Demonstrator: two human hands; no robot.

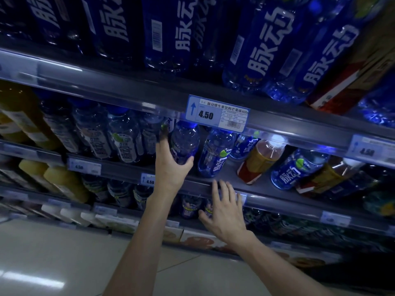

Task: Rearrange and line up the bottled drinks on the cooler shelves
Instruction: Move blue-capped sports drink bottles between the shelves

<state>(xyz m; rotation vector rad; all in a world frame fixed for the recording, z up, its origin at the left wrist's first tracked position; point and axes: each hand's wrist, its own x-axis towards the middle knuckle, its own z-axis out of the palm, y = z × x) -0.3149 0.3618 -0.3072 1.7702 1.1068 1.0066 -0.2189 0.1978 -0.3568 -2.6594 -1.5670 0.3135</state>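
- Two hands were at the cooler's middle shelf (263,190).
- The left hand (171,167) gripped a blue bottle (184,142) standing there, its fingers curled round the lower body.
- The right hand (224,212) had its fingers spread wide and held nothing.
- Just beyond its fingertips stood a second blue bottle (215,154).

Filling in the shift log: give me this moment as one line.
step: lining up bottles | left hand: grips blue bottle on middle shelf | right hand: open, by shelf edge, holds nothing
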